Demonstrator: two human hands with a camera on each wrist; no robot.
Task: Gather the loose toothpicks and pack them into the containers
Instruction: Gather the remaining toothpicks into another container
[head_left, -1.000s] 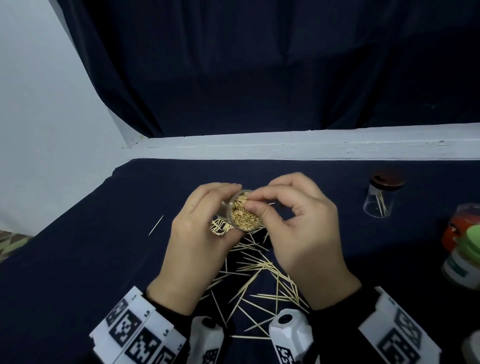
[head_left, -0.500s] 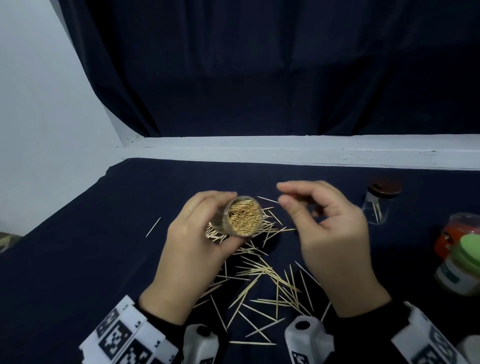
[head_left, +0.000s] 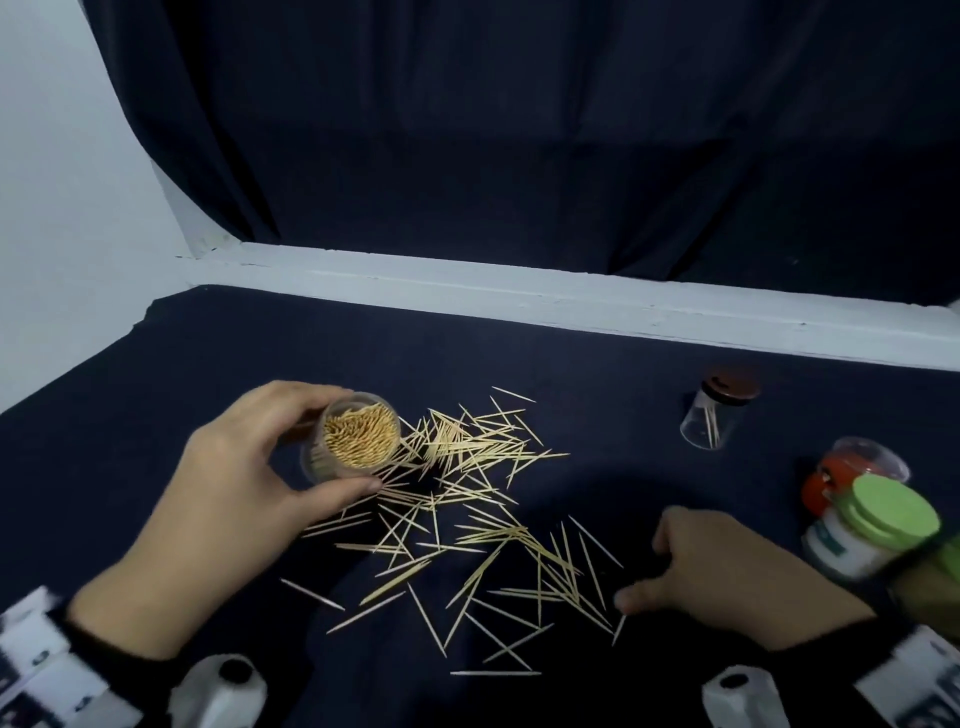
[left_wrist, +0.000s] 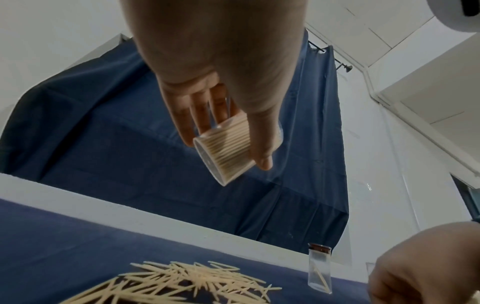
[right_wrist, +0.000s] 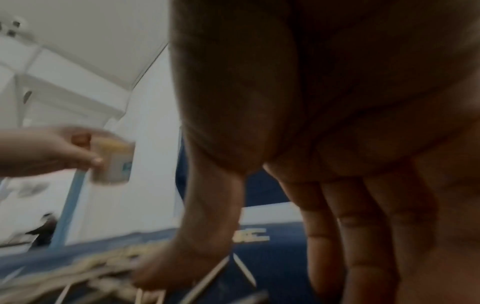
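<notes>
Nearest the person, the right hand (head_left: 727, 571) lies low over the dark blue bench (head_left: 156, 467), its thumb reaching down to the near right edge of the loose toothpicks (head_left: 467, 499); the right wrist view shows the fingers hanging fairly straight, and I cannot tell whether they have hold of any stick. The toothpicks lie scattered across the middle of the bench, thin near the person and thicker farther back. To the left, the left hand (head_left: 223, 499) is raised above the bench with fingers and thumb curled round a clear open jar (head_left: 358, 441), which is packed full of toothpicks and tilted so its mouth faces the head camera. At the right edge stand a green-lidded tub (head_left: 878, 525) and, just behind it, a clear tub with orange inside (head_left: 841, 473). Farther back on the right stands a small clear jar with a brown lid (head_left: 719, 415), holding a few toothpicks. Behind the bench run a white ledge (head_left: 519, 296) and a dark curtain (head_left: 519, 130).
</notes>
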